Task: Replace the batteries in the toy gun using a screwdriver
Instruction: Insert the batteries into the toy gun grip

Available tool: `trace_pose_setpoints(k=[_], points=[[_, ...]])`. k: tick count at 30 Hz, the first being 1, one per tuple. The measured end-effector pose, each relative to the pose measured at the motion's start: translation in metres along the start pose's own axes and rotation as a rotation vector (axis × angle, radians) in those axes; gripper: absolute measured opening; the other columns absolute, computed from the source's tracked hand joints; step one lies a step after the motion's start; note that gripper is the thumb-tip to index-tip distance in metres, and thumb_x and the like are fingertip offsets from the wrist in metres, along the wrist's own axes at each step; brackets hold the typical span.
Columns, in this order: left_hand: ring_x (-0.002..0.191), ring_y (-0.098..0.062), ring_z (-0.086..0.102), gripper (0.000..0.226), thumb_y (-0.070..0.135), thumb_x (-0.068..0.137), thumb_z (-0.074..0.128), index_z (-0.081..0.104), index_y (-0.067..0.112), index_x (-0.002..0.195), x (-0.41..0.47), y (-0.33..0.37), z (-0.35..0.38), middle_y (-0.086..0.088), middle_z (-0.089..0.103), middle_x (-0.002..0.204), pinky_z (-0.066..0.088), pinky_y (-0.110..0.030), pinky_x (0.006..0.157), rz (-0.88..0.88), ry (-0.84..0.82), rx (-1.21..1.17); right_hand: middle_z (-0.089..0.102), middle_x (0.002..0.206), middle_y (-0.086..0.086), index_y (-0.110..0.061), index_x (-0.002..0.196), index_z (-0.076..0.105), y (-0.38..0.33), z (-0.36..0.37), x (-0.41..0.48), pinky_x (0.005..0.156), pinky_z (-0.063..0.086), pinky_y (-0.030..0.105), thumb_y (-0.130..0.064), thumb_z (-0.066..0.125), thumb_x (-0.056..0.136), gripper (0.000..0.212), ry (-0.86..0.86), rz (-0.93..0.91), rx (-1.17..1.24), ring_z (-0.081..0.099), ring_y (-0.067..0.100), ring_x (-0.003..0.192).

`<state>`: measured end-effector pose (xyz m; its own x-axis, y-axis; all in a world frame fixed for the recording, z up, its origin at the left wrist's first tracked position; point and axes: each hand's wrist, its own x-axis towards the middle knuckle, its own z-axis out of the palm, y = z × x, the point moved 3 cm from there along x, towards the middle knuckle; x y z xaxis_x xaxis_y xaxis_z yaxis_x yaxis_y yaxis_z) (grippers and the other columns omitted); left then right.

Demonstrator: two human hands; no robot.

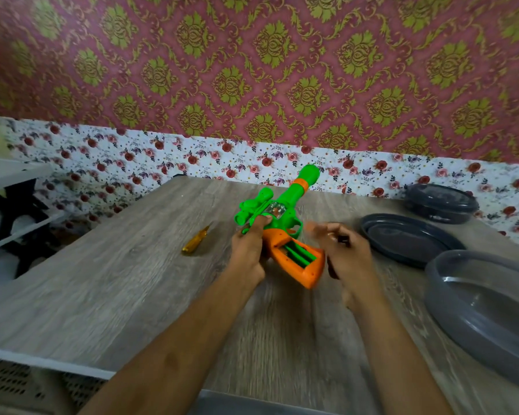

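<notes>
A green and orange toy gun (pixel 285 211) is held over the wooden table (pixel 132 280), barrel pointing away. Its orange grip faces me with the battery compartment (pixel 298 254) uncovered, green inside. My left hand (pixel 249 250) grips the gun body, thumb up on the green part. My right hand (pixel 342 253) hovers just right of the grip, blurred by motion, fingers curled around small dark objects that I cannot identify. A yellow-handled screwdriver (pixel 196 239) lies on the table to the left of the gun.
A dark grey lid (pixel 408 238) lies right of the gun. A grey bowl (pixel 486 313) stands at the near right and a dark lidded container (pixel 441 203) at the far right. A patterned wall runs behind; a shelf (pixel 12 175) stands left.
</notes>
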<state>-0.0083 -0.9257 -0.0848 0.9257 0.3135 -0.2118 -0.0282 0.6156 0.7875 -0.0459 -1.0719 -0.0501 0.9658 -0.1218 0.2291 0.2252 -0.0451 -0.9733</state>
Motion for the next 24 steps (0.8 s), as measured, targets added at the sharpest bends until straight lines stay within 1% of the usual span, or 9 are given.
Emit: trace_pose_setpoints(k=[2, 4, 7, 10, 12, 15, 20, 22, 24], points=[[0.049, -0.016, 0.062, 0.033, 0.014, 0.080, 0.068, 0.056, 0.007, 0.110, 0.001, 0.004, -0.002, -0.010, 0.064, 0.080, 0.053, -0.027, 0.047, -0.015, -0.010, -0.038, 0.053, 0.063, -0.006, -0.013, 0.082, 0.067, 0.004, -0.007, 0.002, 0.043, 0.026, 0.021, -0.044, 0.062, 0.084, 0.032, 0.034, 0.206, 0.185, 0.033, 0.006, 0.045], [0.056, -0.019, 0.062, 0.024, 0.013, 0.082, 0.066, 0.056, 0.009, 0.104, 0.004, 0.007, -0.004, -0.011, 0.064, 0.081, 0.054, -0.030, 0.052, -0.022, -0.017, -0.069, 0.052, 0.061, -0.007, -0.016, 0.084, 0.066, 0.007, -0.011, 0.003, 0.037, 0.021, 0.016, -0.053, 0.048, 0.089, 0.041, 0.054, 0.320, 0.278, 0.030, 0.002, 0.036], [0.054, -0.017, 0.062, 0.018, 0.013, 0.085, 0.063, 0.056, 0.010, 0.102, 0.007, 0.010, -0.005, -0.011, 0.065, 0.083, 0.054, -0.028, 0.049, -0.019, -0.021, -0.113, 0.044, 0.042, -0.009, -0.016, 0.084, 0.062, 0.013, -0.010, 0.003, 0.033, 0.018, 0.013, -0.056, 0.037, 0.093, 0.048, 0.065, 0.404, 0.385, 0.030, 0.001, 0.030], [0.060, -0.018, 0.060, 0.016, 0.016, 0.086, 0.063, 0.056, 0.012, 0.100, 0.009, 0.009, -0.006, -0.009, 0.064, 0.081, 0.053, -0.028, 0.052, -0.028, -0.012, -0.104, 0.041, 0.042, -0.009, -0.016, 0.078, 0.058, 0.018, -0.010, 0.002, 0.033, 0.019, 0.012, -0.055, 0.034, 0.094, 0.048, 0.080, 0.468, 0.436, 0.031, 0.001, 0.029], [0.062, -0.018, 0.060, 0.011, 0.015, 0.086, 0.063, 0.056, 0.013, 0.095, 0.009, 0.009, -0.006, -0.009, 0.064, 0.082, 0.053, -0.028, 0.054, -0.030, -0.017, -0.107, 0.046, 0.043, -0.007, -0.016, 0.074, 0.054, 0.021, -0.009, 0.003, 0.034, 0.021, 0.009, -0.050, 0.032, 0.097, 0.046, 0.075, 0.505, 0.504, 0.035, 0.003, 0.029], [0.065, -0.018, 0.061, 0.012, 0.015, 0.086, 0.063, 0.055, 0.013, 0.095, 0.008, 0.009, -0.006, -0.009, 0.064, 0.084, 0.055, -0.029, 0.055, -0.034, -0.023, -0.105, 0.051, 0.044, -0.002, -0.013, 0.072, 0.050, 0.021, -0.006, 0.007, 0.036, 0.027, 0.007, -0.028, 0.032, 0.095, 0.033, 0.008, 0.510, 0.675, 0.041, 0.007, 0.030], [0.056, -0.016, 0.062, 0.007, 0.015, 0.087, 0.062, 0.055, 0.013, 0.089, 0.005, 0.010, -0.005, -0.008, 0.065, 0.076, 0.054, -0.028, 0.051, -0.037, -0.024, -0.093, 0.050, 0.059, 0.003, -0.007, 0.080, 0.057, 0.014, -0.003, 0.005, 0.035, 0.036, 0.012, -0.003, 0.042, 0.089, 0.018, 0.004, 0.424, 0.643, 0.045, 0.006, 0.037], [0.048, -0.014, 0.061, 0.006, 0.013, 0.088, 0.061, 0.055, 0.012, 0.086, 0.004, 0.011, -0.003, -0.007, 0.065, 0.068, 0.052, -0.025, 0.045, -0.029, -0.020, -0.100, 0.056, 0.055, 0.003, -0.007, 0.079, 0.059, 0.012, -0.002, 0.004, 0.037, 0.042, 0.013, 0.001, 0.048, 0.089, 0.017, 0.009, 0.392, 0.621, 0.051, 0.006, 0.039], [0.053, -0.016, 0.060, 0.006, 0.013, 0.088, 0.061, 0.054, 0.012, 0.086, 0.003, 0.012, -0.002, -0.007, 0.063, 0.072, 0.052, -0.025, 0.046, -0.031, -0.017, -0.100, 0.065, 0.054, 0.002, -0.006, 0.081, 0.061, 0.009, -0.002, 0.005, 0.041, 0.045, 0.012, 0.003, 0.052, 0.088, 0.014, -0.007, 0.337, 0.623, 0.058, 0.004, 0.043]])
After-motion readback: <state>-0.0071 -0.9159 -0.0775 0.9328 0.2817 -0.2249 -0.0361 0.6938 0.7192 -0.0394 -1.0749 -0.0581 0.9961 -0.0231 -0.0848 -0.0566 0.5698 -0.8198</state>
